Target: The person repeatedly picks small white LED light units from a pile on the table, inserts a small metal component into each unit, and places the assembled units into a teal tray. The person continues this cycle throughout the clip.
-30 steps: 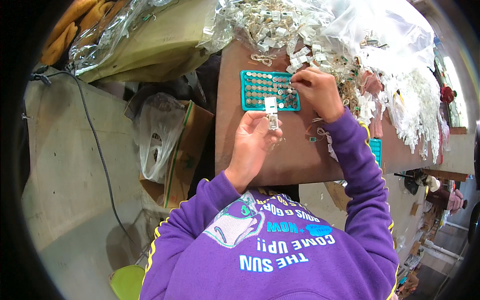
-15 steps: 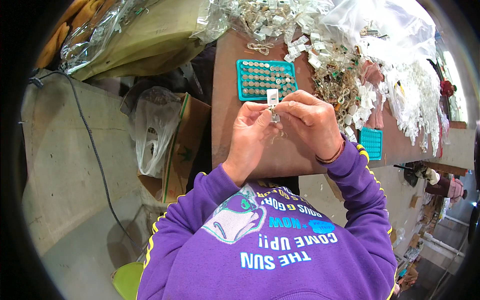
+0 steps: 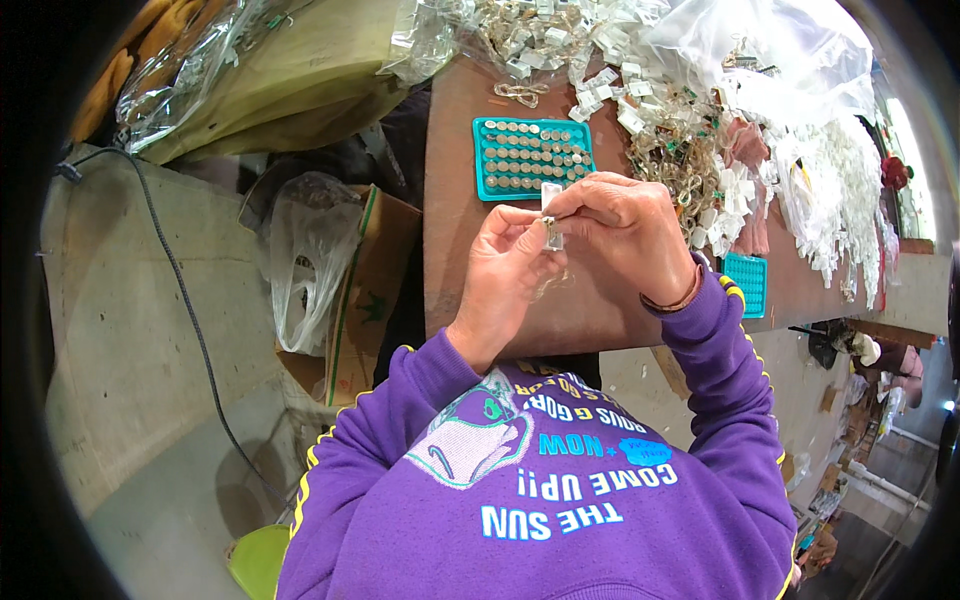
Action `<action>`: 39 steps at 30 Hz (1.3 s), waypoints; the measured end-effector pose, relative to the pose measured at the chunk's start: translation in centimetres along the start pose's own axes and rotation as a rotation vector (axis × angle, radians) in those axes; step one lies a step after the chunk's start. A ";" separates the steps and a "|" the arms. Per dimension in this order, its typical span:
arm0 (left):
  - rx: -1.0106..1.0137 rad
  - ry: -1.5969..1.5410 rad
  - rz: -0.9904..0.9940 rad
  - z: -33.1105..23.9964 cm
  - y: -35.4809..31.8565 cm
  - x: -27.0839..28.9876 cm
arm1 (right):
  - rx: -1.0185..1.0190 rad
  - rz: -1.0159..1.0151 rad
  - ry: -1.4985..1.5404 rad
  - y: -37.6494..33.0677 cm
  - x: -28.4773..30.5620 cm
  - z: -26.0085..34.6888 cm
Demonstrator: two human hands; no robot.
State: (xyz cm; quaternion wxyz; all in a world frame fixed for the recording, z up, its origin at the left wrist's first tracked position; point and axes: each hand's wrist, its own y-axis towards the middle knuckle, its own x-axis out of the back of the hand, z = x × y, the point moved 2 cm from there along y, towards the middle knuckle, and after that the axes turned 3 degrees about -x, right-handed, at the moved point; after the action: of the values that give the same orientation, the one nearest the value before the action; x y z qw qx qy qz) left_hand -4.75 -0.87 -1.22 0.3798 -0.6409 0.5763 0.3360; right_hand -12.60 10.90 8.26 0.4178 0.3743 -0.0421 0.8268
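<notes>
Between my hands, just over the near edge of the teal tray, is a small white plastic case (image 3: pixel 551 191) with some metal in its middle. My left hand (image 3: pixel 505 268) pinches its lower part between thumb and fingers. From the other side my right hand (image 3: pixel 632 235) has its thumb and fingertips closed on the case's middle; anything tiny between them is hidden. A thin pale wire seems to hang below my left fingers. The teal tray (image 3: pixel 480 160) holds rows of round silver button cells (image 3: pixel 525 155), with gaps in some rows.
A heap of white cases and tangled wires (image 3: pixel 680 170) covers the brown table's (image 3: pixel 455 250) right and far side. A second teal tray (image 3: pixel 745 285) sits by my right sleeve. Clear plastic bags (image 3: pixel 770 50) lie behind. An open cardboard box (image 3: pixel 375 290) with a bag stands left.
My right hand has shifted slightly, its fingers now lower over the top of the case, and its wrist has moved a little right. My left hand stays nearly in place.
</notes>
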 end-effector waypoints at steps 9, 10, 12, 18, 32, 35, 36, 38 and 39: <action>-0.066 -0.087 -0.065 0.5 0.2 -0.1 | 0.260 -0.222 -0.347 -2.8 -2.5 0.6; -0.082 -0.094 -0.047 0.5 0.1 -0.2 | 0.274 -0.268 -0.323 -3.1 -3.0 0.7; -0.049 -0.098 -0.052 0.2 0.1 -0.2 | 0.316 -0.343 -0.273 -3.3 -3.1 0.9; 0.158 -0.119 0.064 0.0 -1.3 -1.1 | -0.372 -0.158 0.461 -2.8 -1.2 -0.8; 0.332 -0.269 0.029 -0.6 -3.2 -1.9 | 0.494 -0.172 -0.311 -4.6 -1.0 1.0; 0.357 -0.284 -0.009 -0.3 -3.1 -1.6 | 0.519 -0.160 -0.372 -4.7 -1.2 0.6; 0.364 -0.303 -0.022 -0.3 -3.2 -1.5 | 0.513 -0.146 -0.381 -4.8 -1.3 0.4; 0.390 -0.330 -0.049 0.0 -3.4 -1.4 | 0.528 -0.158 -0.374 -4.9 -1.4 0.1; 0.409 -0.340 -0.062 0.1 -3.4 -1.4 | 0.532 -0.169 -0.370 -4.9 -1.4 0.0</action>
State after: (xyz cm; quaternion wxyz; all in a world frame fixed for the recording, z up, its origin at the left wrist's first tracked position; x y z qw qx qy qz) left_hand -1.49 0.02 0.31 0.6027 -0.5025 0.5404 0.3037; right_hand -8.53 13.09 6.16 0.3579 0.6162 0.1314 0.6891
